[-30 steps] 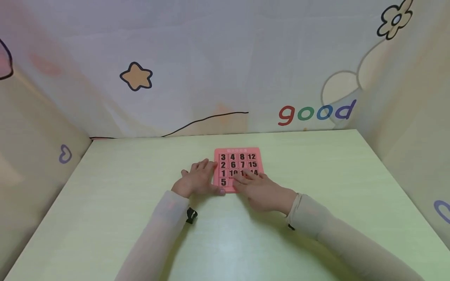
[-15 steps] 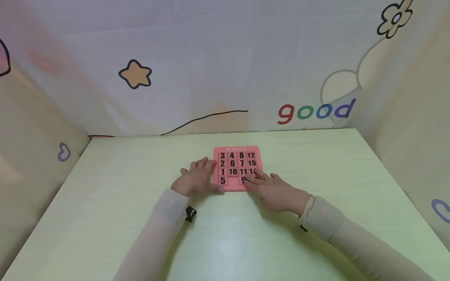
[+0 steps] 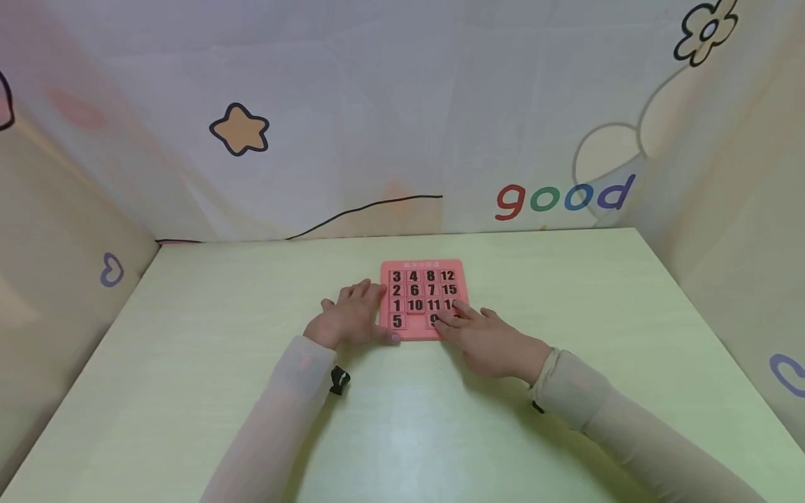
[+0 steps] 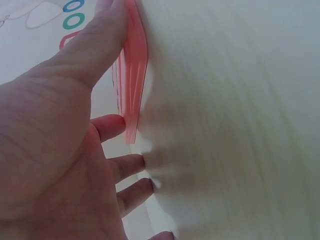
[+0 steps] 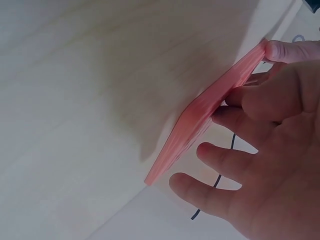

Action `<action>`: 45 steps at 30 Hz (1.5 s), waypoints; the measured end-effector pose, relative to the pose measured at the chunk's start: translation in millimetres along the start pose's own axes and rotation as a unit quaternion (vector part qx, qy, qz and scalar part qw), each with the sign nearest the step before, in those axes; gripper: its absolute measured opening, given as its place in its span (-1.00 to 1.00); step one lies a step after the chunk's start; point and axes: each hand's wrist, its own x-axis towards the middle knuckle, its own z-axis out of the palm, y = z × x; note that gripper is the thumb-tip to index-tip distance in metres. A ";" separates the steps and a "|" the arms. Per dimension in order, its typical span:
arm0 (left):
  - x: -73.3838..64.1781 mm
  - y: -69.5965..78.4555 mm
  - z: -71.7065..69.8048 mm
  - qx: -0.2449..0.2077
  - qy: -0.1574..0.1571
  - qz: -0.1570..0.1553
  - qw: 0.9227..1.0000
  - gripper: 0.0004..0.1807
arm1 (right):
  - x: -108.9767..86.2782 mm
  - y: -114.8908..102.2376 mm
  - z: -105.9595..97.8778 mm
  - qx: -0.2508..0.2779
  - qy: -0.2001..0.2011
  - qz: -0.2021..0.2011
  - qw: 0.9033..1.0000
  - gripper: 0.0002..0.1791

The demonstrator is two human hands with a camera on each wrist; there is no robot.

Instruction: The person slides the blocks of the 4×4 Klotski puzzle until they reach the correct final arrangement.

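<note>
A pink number slide puzzle (image 3: 425,265) lies flat on the table, with black numbers on its square tiles. My left hand (image 3: 352,318) holds it at the near left corner, thumb at the front edge and index fingertip against the left side. My right hand (image 3: 493,342) reaches over the near right part, fingertips resting on the lower tiles. The bottom row shows the 5 tile (image 3: 397,321), a gap, then the partly covered 9 tile (image 3: 432,321); the tile at its right end is hidden. In the right wrist view the fingers (image 5: 227,112) overlap the puzzle's face.
The pale green table (image 3: 189,391) stretches around the puzzle. A printed cloth backdrop (image 3: 377,105) rises behind it and at both sides. A small black clip-like piece (image 3: 339,381) shows at the left wrist.
My right hand shifted right along the bottom row in the first half second, uncovering the 10, 11 and 9 tiles. Since then it has barely moved. My left hand stays at the corner.
</note>
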 end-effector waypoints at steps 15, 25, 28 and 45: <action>-0.4 -10.6 2.1 -0.007 0.000 -0.013 1.000 0.12 | 14.3 -12.2 9.1 -0.044 0.011 -0.015 0.999 -0.41; -1.2 -12.8 4.8 -0.007 0.001 -0.003 1.000 0.12 | 25.3 -25.3 10.1 -0.033 0.004 -0.010 0.999 -0.42; -0.4 -11.8 6.7 -0.011 0.005 0.000 1.000 0.12 | 21.5 -22.5 9.7 -0.021 -0.002 0.004 1.000 -0.38; -0.8 -2.7 2.4 -0.010 0.006 0.002 1.000 0.12 | -20.7 8.7 11.3 -0.006 -0.002 0.054 0.999 -0.39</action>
